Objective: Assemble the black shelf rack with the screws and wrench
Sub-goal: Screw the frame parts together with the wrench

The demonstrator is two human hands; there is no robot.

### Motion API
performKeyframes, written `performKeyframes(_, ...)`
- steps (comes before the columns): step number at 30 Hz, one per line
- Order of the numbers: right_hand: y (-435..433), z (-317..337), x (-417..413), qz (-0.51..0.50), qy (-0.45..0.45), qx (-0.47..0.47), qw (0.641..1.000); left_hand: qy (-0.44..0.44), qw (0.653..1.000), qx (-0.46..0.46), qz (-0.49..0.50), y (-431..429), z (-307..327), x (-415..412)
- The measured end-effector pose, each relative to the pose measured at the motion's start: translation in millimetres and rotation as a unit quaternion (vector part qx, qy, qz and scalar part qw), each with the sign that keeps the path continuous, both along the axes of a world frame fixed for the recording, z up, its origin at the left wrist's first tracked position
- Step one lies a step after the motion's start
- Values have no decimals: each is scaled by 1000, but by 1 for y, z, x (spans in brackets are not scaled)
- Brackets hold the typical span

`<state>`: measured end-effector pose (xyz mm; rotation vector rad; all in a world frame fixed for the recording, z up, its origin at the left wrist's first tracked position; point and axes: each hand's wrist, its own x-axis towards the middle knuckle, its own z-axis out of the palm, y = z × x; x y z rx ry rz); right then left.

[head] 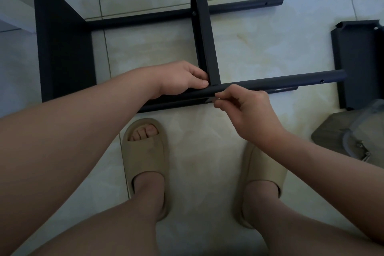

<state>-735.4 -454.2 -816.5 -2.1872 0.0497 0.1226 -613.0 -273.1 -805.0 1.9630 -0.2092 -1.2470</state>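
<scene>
Two hands meet at the front tube (270,83) of the black rack (62,48), which lies on the tile floor (249,37). Left hand (182,78) grips the tube beside the crosspiece (204,37), fingers curled. Right hand (247,110) pinches a small part (210,100) against the tube; can't tell what.

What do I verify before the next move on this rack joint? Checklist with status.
1. Left hand grips the cross panel where it meets the near tube: ok.
2. Right hand pinches a small item at that joint; screw or wrench: cannot tell.
3. Fastener seated in its hole: cannot tell, fingers hide it.
4. Fastener head shows where the cross panel crosses the middle tube: ok.
5. Clear bag with metal parts lies on the floor at the right: ok.
6. Sandal apart from the frame: ok.
</scene>
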Motion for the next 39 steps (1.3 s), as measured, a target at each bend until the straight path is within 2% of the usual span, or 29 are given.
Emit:
performKeyframes(2, 5, 1, -1, -51, 70, 74, 993, 2, 1000, 9, -2, 0, 1, 0)
performKeyframes(6, 13, 4, -1, -148, 154, 228, 950, 2, 1000, 16, -11, -1, 3, 0)
performKeyframes(12, 20, 5, 2, -188, 176, 285, 923, 5, 1000, 16, -8, -2, 4, -1)
performKeyframes(19, 13, 7, 6, -148, 187, 225, 945, 4, 1000, 14, -11, -1, 3, 0)
performKeyframes(23, 12, 13, 12, -107, 173, 100, 974, 0, 1000, -15, 6, 0, 2, 0)
performKeyframes(26, 12, 17, 13, -103, 171, 53, 978, -2, 1000, -14, 15, 0, 1, 2)
performKeyframes(39, 20, 19, 10, -156, 190, 86, 966, 6, 1000, -1, 1, 1, -5, 6)
